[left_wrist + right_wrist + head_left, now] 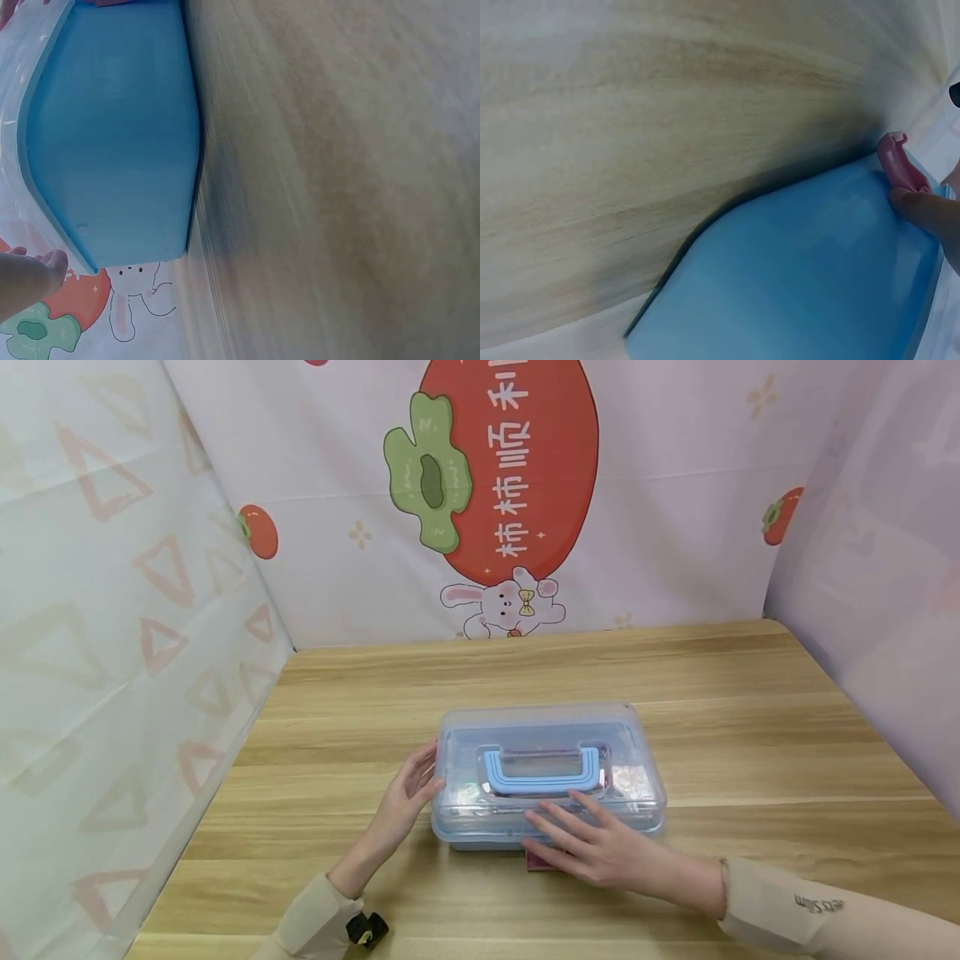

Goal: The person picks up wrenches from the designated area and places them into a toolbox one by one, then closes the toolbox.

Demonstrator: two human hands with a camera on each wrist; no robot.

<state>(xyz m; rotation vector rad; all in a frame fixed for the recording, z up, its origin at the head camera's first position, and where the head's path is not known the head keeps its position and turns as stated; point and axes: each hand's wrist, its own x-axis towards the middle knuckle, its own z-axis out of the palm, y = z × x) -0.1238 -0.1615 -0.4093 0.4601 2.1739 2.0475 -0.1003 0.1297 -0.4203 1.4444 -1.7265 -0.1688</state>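
A plastic storage box with a clear lid, a blue base and a light-blue handle sits on the table. My left hand is at the box's left end, fingers extended along the lid's side. Across the front of the lid spreads my right hand, its fingers mostly straight and its thumb low at the front. A dark pink latch juts out from the front of the base, and the right thumb touches it. Contents under the lid are blurred.
The wooden table extends around the box on all sides. Printed cloth hangs behind it, with more cloth at the left and right. A black bow-like piece is at the left sleeve's cuff.
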